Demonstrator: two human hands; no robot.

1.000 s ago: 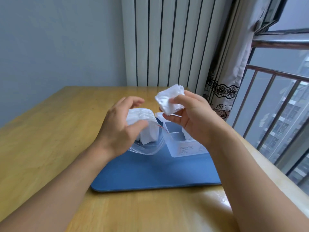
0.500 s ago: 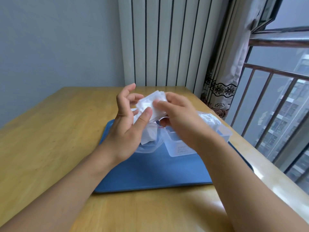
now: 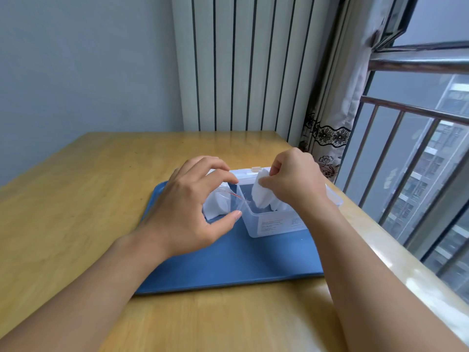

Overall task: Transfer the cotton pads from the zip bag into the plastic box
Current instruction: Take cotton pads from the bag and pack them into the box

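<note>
A clear plastic box with its lid open stands on a blue tray. My right hand is shut on a stack of white cotton pads, held upright inside the box's opening. More pads lie in the box behind that stack, mostly hidden. Left of the box lies the clear zip bag with a red seal line and white pads inside. My left hand hovers over the bag with fingers curved and apart; whether the thumb touches the bag's mouth is unclear.
The tray rests on a wooden table. A white radiator stands behind the table. A curtain and a barred window are close on the right, along the table's right edge.
My right hand took the stack of pads from in front of my left hand and carried it right and down into the box. My left hand dropped toward the bag.
</note>
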